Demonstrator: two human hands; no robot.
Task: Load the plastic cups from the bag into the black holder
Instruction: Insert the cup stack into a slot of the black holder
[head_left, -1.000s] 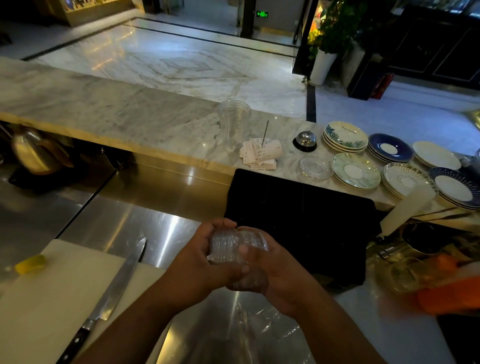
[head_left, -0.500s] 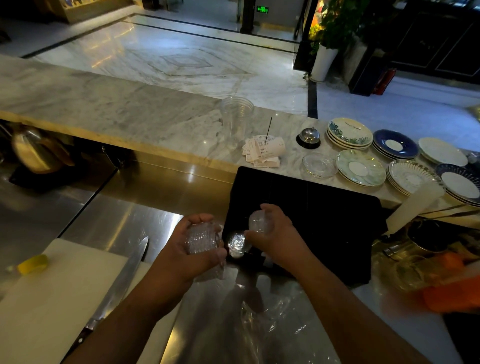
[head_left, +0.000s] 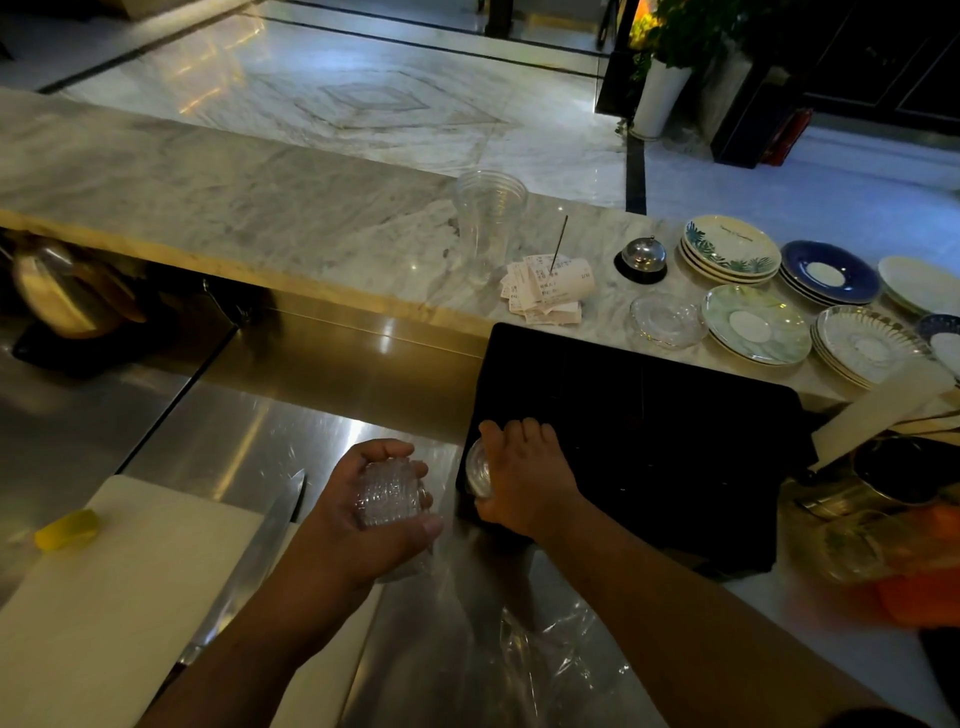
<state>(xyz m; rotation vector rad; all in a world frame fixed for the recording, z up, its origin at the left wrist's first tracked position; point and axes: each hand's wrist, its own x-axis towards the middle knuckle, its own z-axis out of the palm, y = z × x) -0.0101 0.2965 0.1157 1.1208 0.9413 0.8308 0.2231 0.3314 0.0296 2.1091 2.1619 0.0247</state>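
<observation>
Left hand (head_left: 363, 514): fingers closed around a stack of cups (head_left: 387, 499).
Right hand (head_left: 519, 478): fingers gripping one cup (head_left: 478, 467) at black holder (head_left: 649, 415) edge.

Your left hand (head_left: 376, 506) and right hand (head_left: 524, 480) are both bare, with no gloves, rings or watch showing. Your forearms are uncovered right down to the near edge (any sleeve sits out of view). Short, plain fingernails.

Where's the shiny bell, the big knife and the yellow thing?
Bell (head_left: 644, 254), head view, on its silver dome.
Knife (head_left: 254, 545), head view, mid-blade.
Yellow piece (head_left: 66, 529), head view, its middle, on the white board.
</observation>
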